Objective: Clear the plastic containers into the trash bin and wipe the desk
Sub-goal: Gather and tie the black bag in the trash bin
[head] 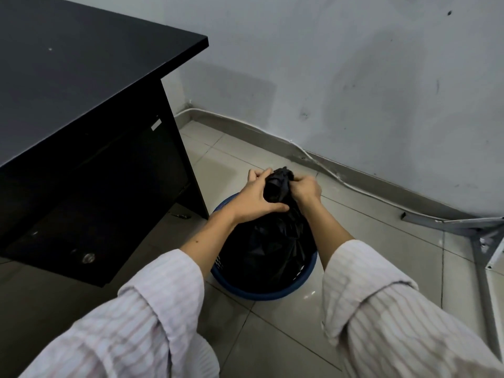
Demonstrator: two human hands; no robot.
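Observation:
A round blue trash bin (275, 291) stands on the tiled floor to the right of the black desk (81, 85). A black trash bag (270, 249) fills the bin, its top gathered into a bunch above the rim. My left hand (255, 199) grips that gathered neck from the left, thumb underneath. From the right, my right hand (305, 188) pinches the same bunch. Both hands meet over the far side of the bin. What lies inside the bag is hidden. No plastic containers are in view.
The desk's dark side panel and drawer front (90, 214) stand close to the left of the bin. A grey-white wall (354, 77) runs behind, with a white cable (341, 181) along the skirting. A metal frame leg (482, 271) stands at the right edge.

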